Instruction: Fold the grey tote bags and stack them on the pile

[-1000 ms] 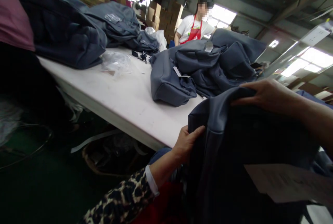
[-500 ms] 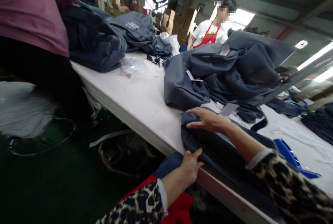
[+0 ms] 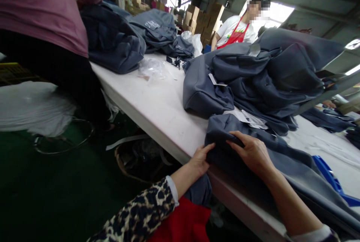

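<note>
Head view: navy bag (image 3: 284, 156) lies along the near edge of the surface (image 3: 165, 107); our left hand (image 3: 199, 161) grips its end; our right hand (image 3: 254, 155), narrowly cupped, touches its top, pinch unclear. If our left slackens, it could slip off.

The slate-blue bag (image 3: 295, 161) looks like smooth, faintly glossy coated cloth. The white flat-topped table (image 3: 157, 107) looks smooth and matt, the crumpled clear plastic wrapping (image 3: 153, 67) glossy.

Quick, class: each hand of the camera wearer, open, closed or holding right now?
Left hand: touching the dark blue bag's end; grip cannot be told.
Right hand: fingers bent on the same bag; grip unclear.
</note>
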Demonstrator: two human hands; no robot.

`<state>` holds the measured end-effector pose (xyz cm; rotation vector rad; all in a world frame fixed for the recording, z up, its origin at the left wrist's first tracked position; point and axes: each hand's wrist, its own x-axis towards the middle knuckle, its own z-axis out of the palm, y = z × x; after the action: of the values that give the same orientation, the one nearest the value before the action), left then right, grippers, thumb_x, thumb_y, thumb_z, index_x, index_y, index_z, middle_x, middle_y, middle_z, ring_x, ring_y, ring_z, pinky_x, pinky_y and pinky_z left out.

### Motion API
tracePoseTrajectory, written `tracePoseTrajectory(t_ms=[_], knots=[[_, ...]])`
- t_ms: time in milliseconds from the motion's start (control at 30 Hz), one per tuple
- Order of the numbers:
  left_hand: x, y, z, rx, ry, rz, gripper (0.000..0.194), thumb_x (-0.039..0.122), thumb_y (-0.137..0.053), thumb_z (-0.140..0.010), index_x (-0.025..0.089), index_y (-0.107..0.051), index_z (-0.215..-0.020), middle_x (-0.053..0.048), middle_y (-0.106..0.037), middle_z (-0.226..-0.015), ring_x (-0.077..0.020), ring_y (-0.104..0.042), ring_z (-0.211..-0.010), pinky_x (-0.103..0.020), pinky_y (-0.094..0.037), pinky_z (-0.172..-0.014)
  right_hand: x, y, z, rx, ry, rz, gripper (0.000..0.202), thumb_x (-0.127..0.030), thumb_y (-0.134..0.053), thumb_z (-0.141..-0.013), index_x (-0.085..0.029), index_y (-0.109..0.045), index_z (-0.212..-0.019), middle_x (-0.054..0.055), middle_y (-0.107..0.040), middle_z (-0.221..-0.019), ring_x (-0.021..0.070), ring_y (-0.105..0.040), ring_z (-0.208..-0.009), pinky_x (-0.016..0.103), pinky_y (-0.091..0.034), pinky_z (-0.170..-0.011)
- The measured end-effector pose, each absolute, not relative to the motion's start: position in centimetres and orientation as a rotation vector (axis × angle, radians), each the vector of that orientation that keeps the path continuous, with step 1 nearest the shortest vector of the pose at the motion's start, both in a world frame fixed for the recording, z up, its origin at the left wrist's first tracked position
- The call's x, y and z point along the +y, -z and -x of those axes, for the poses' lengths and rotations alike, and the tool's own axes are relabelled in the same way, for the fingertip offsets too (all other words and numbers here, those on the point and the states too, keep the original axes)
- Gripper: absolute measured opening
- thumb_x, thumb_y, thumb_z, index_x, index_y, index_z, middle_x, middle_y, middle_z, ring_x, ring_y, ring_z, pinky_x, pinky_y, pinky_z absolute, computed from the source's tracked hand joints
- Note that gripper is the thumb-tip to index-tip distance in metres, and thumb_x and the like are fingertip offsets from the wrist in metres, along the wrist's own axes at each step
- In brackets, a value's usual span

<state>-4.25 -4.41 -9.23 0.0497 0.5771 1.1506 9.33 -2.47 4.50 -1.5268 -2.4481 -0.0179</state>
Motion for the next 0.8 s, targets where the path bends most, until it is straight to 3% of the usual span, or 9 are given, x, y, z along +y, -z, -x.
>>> tracePoseTrajectory(t_ms=[167,433,667,800], knots=[[-3.0,9.5,6.5,0.526,-0.993,-0.194,0.039,0.032,-0.088,-0.064,0.008,-0.073,-0.092,-0.011,-0.076,-0.085,-0.0209,-0.070,-0.073,-0.033,-0.055,-0.077,-3.1,-3.8,-9.4,-2.400,0.000,1.529,0.024,-0.039,-0.056,-0.091,-0.031,-0.068,-0.111,-0.001,-0.075,-0.093,0.0218,-0.071,-0.084,0.029,-0.046,-0.068],[-2.6,10.4,5.8,0.655,-1.269,-0.311,0.046,0.033,-0.093,-0.051,0.012,-0.074,-0.088,-0.008,-0.075,-0.086,-0.0190,-0.066,-0.074,-0.031,-0.050,-0.077,-4.3,-1.3,-8.5,-2.448,0.080,1.410,0.024,-0.033,-0.052,-0.095,-0.028,-0.066,-0.114,0.001,-0.074,-0.099,0.0213,-0.068,-0.090,0.029,-0.047,-0.073],[-2.7,10.5,6.9,0.652,-1.355,-0.454,0.044,0.035,-0.088,-0.062,0.015,-0.073,-0.098,-0.007,-0.074,-0.096,-0.0210,-0.065,-0.087,-0.032,-0.047,-0.085,-4.8,0.0,-7.9,-2.318,0.067,1.437,0.024,-0.035,-0.053,-0.094,-0.027,-0.067,-0.112,0.001,-0.073,-0.099,0.0213,-0.068,-0.090,0.029,-0.047,-0.074],[-2.5,10.8,6.8,0.662,-1.503,-0.455,0.037,0.031,-0.087,-0.061,0.016,-0.070,-0.090,-0.003,-0.072,-0.090,-0.0181,-0.063,-0.086,-0.029,-0.047,-0.083,-4.7,0.2,-8.2,-2.149,-0.042,1.508,0.026,-0.041,-0.053,-0.093,-0.028,-0.068,-0.109,0.001,-0.074,-0.092,0.0204,-0.069,-0.084,0.029,-0.046,-0.073]])
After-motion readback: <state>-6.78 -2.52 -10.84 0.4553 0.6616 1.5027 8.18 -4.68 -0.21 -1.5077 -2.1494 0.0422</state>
